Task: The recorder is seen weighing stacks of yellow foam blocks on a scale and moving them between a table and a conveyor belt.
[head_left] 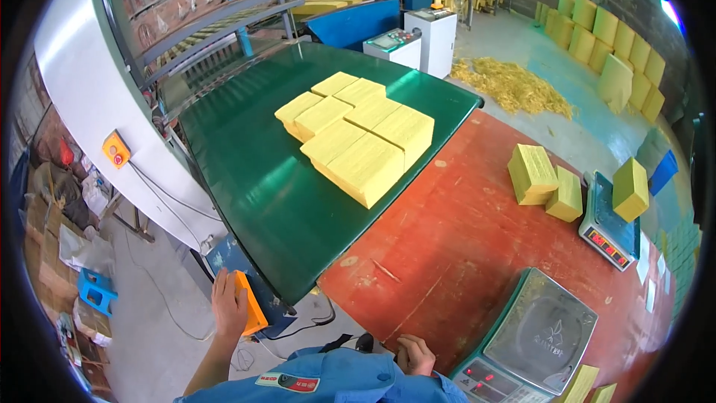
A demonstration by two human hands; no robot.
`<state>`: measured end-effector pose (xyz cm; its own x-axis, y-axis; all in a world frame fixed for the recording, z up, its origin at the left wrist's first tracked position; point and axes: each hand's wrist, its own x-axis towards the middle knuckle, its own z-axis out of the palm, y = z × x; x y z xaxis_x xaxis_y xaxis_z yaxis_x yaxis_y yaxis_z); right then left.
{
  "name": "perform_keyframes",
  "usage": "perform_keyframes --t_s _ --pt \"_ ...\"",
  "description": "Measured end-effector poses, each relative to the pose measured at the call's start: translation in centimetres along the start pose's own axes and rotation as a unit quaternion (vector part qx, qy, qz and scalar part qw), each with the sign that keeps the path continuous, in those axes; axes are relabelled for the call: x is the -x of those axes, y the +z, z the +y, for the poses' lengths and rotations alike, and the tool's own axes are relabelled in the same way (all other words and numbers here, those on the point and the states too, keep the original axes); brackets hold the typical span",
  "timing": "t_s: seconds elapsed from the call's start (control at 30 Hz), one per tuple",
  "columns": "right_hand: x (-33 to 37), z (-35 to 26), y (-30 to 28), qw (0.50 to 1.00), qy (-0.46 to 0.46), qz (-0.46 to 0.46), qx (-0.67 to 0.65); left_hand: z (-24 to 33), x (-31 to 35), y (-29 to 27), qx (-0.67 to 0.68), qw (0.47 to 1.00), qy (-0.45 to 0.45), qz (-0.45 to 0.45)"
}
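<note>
My left hand point(230, 307) rests along the side of an orange box point(250, 304), its fingers stretched out. This box is mounted at the near end of a green conveyor belt point(261, 201). My right hand point(415, 354) is at the near edge of a red tabletop point(440, 254), fingers curled, with nothing visible in them. Several yellow blocks of stacked paper-like sheets point(358, 168) sit packed together on the belt, beyond both hands. A platform scale point(548, 328) stands on the tabletop to the right of my right hand.
More yellow blocks point(533, 172) stand at the table's right, one on a second scale point(608, 224). A white machine housing point(97, 89) with an orange button box point(116, 149) rises at left. Yellow shreds point(511, 86) lie on the floor. A blue stool point(97, 291) is at lower left.
</note>
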<state>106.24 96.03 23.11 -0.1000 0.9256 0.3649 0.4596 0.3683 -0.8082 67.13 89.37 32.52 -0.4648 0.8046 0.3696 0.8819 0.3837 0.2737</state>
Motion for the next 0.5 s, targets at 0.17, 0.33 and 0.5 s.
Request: perform_keyframes --t_s 0.17,0.33,0.5 --pt "-0.8 0.5 0.8 0.997 -0.068 -0.019 -0.012 -2.4 0.0 2.3 0.038 0.998 -0.002 0.056" --pt "-1.2 -0.5 -1.1 0.994 -0.083 -0.057 -0.046 -1.7 -1.7 2.1 0.079 0.993 -0.021 0.085" --pt "-0.8 0.9 -0.4 0.988 -0.062 -0.113 -0.090 -2.8 0.3 -0.1 0.301 0.925 -0.153 0.173"
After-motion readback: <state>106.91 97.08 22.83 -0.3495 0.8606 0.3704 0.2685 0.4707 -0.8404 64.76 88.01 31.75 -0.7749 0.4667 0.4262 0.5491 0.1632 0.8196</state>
